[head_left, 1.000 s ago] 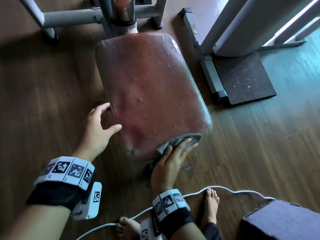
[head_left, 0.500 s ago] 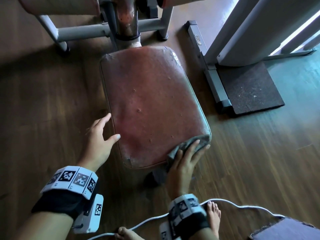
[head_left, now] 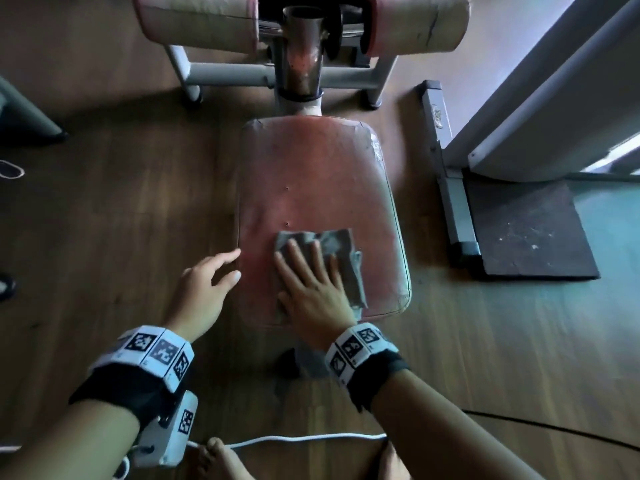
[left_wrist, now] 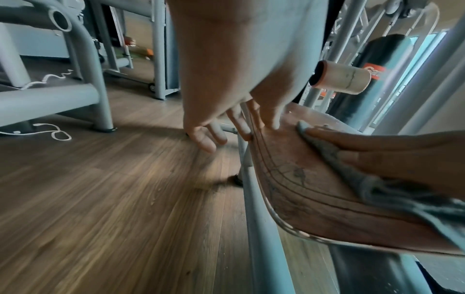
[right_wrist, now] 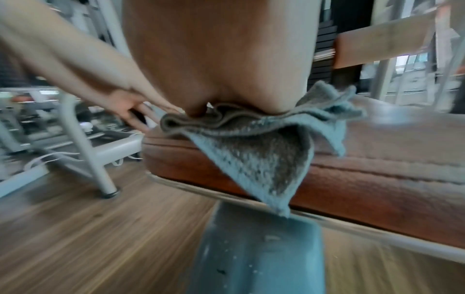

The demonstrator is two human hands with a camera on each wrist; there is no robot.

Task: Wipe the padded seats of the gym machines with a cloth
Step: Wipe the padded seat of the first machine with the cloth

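A worn reddish-brown padded seat (head_left: pixel 318 188) stands on a grey post in the middle of the head view. A grey cloth (head_left: pixel 334 242) lies flat on its near half. My right hand (head_left: pixel 311 282) presses straight, spread fingers down on the cloth. In the right wrist view the cloth (right_wrist: pixel 254 151) bunches under the palm and one corner hangs over the seat's front edge (right_wrist: pixel 377 191). My left hand (head_left: pixel 207 282) is open at the seat's left edge, fingertips touching the rim. The left wrist view shows those fingers (left_wrist: pixel 241 123) against the seat's side (left_wrist: pixel 297 179).
Two padded rollers (head_left: pixel 197 22) and a grey frame (head_left: pixel 239 77) stand beyond the seat. A dark mat (head_left: pixel 530 233) and a grey machine base (head_left: pixel 453 202) lie to the right. A white cable (head_left: pixel 294 439) runs across the wooden floor by my bare feet.
My right hand has slid the cloth from the seat's near right corner up onto the middle of the near half. My left hand stays at the left edge. The head view has tilted up.
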